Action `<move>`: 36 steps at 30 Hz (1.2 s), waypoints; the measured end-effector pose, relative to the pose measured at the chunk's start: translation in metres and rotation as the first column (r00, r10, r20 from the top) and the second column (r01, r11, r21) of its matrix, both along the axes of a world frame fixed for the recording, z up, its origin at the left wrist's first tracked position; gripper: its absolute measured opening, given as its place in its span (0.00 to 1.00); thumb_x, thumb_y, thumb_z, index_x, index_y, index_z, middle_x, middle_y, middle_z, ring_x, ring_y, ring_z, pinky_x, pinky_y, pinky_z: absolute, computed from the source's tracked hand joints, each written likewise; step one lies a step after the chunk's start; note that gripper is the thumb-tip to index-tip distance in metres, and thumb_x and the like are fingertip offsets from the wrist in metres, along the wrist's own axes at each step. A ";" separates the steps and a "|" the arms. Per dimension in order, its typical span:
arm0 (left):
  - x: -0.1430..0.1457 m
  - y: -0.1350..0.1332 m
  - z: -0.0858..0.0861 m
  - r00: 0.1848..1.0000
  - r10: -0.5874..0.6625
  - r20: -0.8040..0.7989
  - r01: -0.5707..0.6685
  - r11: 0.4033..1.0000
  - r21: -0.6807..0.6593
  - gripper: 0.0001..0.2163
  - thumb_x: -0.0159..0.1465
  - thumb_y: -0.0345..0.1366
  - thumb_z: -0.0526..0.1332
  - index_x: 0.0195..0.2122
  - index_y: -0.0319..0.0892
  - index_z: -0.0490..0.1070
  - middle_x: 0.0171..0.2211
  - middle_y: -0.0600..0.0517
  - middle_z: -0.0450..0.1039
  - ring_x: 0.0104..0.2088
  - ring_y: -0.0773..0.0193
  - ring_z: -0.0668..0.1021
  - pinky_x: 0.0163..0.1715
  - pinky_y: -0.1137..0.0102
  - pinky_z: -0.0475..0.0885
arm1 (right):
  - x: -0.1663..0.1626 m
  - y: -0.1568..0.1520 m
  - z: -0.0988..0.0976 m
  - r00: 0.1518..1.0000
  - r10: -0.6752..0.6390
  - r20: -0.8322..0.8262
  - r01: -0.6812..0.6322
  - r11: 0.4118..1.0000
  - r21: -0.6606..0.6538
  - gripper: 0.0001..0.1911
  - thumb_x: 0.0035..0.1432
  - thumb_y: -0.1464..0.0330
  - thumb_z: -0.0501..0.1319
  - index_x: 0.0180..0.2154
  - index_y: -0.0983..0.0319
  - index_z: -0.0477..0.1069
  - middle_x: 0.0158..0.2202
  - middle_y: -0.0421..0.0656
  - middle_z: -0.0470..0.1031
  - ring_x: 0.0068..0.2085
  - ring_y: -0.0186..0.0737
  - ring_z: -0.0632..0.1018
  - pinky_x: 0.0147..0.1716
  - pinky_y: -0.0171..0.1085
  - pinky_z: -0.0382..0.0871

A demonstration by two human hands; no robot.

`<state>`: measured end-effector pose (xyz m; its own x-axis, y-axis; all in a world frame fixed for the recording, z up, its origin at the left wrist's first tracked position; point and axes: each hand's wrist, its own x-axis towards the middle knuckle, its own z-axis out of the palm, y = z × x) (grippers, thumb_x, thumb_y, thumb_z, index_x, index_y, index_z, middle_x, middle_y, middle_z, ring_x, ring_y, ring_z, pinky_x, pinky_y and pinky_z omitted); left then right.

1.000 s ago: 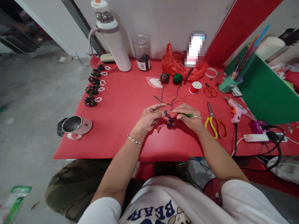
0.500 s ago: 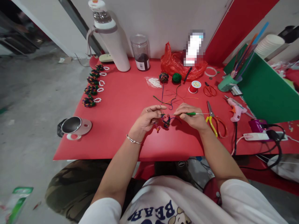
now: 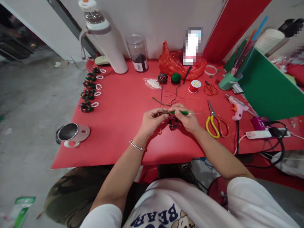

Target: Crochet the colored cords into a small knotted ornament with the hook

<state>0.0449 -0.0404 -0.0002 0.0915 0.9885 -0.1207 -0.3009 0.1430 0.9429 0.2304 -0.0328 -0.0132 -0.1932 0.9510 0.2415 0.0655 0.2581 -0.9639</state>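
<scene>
My left hand [image 3: 152, 122] and my right hand [image 3: 186, 118] meet over the middle of the red table [image 3: 118, 126]. The right hand's fingers pinch a crochet hook [image 3: 181, 112] with a green grip, held level and pointing left. The left hand's fingers are closed on a small multicoloured crocheted piece [image 3: 173, 123] that hangs between both hands. Coloured yarn strands [image 3: 166, 98] run from the piece back to a multicoloured yarn ball [image 3: 162, 78] and a green yarn ball [image 3: 176, 77].
Several finished crocheted pieces with pearl loops [image 3: 88, 93] line the left edge. A white flask [image 3: 104, 38], jar [image 3: 137, 52], red bag [image 3: 175, 65], thread spool [image 3: 194, 86], yellow scissors [image 3: 212, 122], glue gun [image 3: 236, 107], power strip [image 3: 258, 134] and metal lid [image 3: 71, 133] surround the hands.
My right hand moved left with the hook until both hands came together over the crocheted piece. The view shifted slightly, so the table's things sit further left.
</scene>
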 end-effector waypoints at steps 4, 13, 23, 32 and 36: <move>-0.004 0.001 0.001 0.997 -0.002 -0.075 0.001 1.000 -0.015 0.04 0.54 0.34 0.76 0.31 0.43 0.86 0.22 0.52 0.78 0.15 0.75 0.63 0.15 0.74 0.56 | -0.002 0.002 -0.004 0.987 0.050 -0.154 -0.084 0.970 -0.227 0.25 0.56 0.42 0.70 0.40 0.56 0.84 0.42 0.44 0.82 0.44 0.42 0.81 0.49 0.44 0.80; 0.000 0.004 -0.001 0.983 0.156 -0.092 -0.147 0.984 0.096 0.04 0.56 0.35 0.75 0.31 0.43 0.85 0.25 0.53 0.79 0.17 0.75 0.63 0.16 0.74 0.54 | -0.008 -0.001 -0.003 0.964 0.141 -0.223 -0.228 0.873 -0.430 0.23 0.49 0.51 0.77 0.35 0.63 0.80 0.25 0.39 0.78 0.25 0.33 0.76 0.26 0.34 0.72; -0.001 0.004 0.000 0.991 0.131 -0.013 -0.131 0.991 -0.037 0.08 0.55 0.38 0.77 0.32 0.42 0.83 0.26 0.52 0.80 0.14 0.78 0.60 0.12 0.76 0.50 | 0.002 0.004 0.001 0.986 -0.061 -0.157 -0.002 0.927 -0.375 0.15 0.47 0.61 0.75 0.37 0.62 0.82 0.31 0.40 0.79 0.30 0.33 0.73 0.28 0.33 0.68; 0.000 0.003 0.003 0.991 0.131 0.008 -0.131 0.991 -0.031 0.05 0.57 0.34 0.76 0.32 0.42 0.83 0.27 0.51 0.81 0.21 0.73 0.73 0.17 0.78 0.62 | 0.003 0.004 0.008 0.983 -0.072 -0.170 0.017 0.952 -0.304 0.11 0.47 0.63 0.74 0.33 0.61 0.80 0.27 0.37 0.75 0.28 0.32 0.70 0.29 0.34 0.66; -0.001 0.004 -0.001 0.989 0.149 0.007 -0.148 0.988 -0.039 0.07 0.56 0.36 0.77 0.32 0.42 0.83 0.28 0.52 0.81 0.21 0.74 0.73 0.16 0.78 0.60 | 0.006 0.004 0.006 0.984 -0.014 -0.180 -0.051 0.935 -0.350 0.14 0.45 0.63 0.74 0.36 0.61 0.84 0.34 0.42 0.83 0.33 0.37 0.77 0.31 0.35 0.73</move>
